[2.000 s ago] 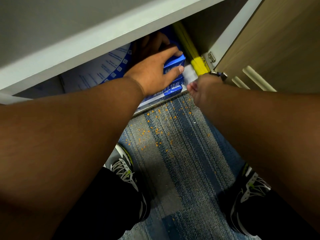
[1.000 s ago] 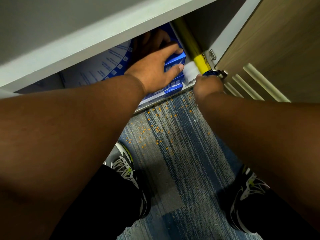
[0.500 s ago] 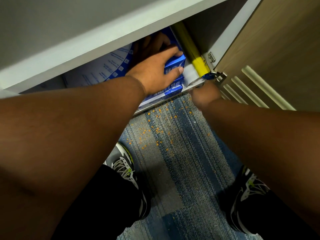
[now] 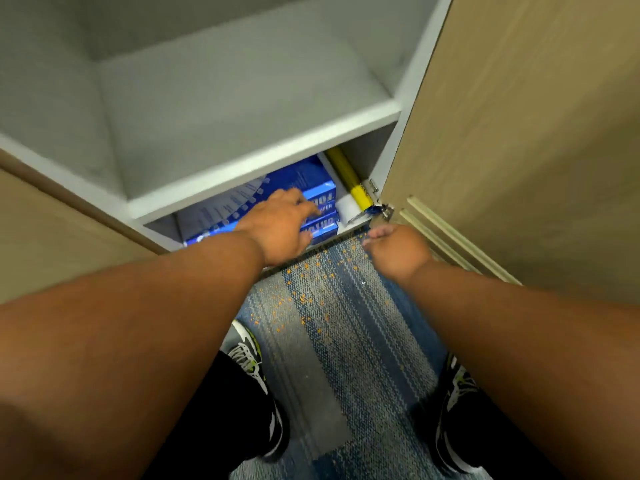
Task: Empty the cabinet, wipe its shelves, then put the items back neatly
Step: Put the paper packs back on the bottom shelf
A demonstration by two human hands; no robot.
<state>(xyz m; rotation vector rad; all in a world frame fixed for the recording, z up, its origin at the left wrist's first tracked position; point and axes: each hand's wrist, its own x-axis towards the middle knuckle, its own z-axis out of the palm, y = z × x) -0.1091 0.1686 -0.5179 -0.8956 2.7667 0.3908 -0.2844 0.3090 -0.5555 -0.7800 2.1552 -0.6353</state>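
The grey cabinet has a bare upper shelf [image 4: 242, 109] and a low bottom compartment. In that compartment lie stacked blue paper reams [image 4: 325, 197], a white roll [image 4: 348, 207] and a yellow roll [image 4: 349, 178] along the right wall. My left hand [image 4: 280, 228] rests flat on the front of the blue reams, fingers stretched. Just outside the bottom shelf's front edge, over the carpet, my right hand [image 4: 398, 249] hangs with loosely curled fingers and holds nothing.
The wood-look right door [image 4: 519, 133] stands open beside my right arm, its hinge [image 4: 384, 211] near the rolls. The left door [image 4: 52, 230] is open too. Blue striped carpet [image 4: 346, 323] with orange specks lies below; my two shoes stand on it.
The view has tilted up and back, showing the bare upper shelf. My right hand has drawn back from the white roll to hang free over the carpet. My left hand stays on the reams.
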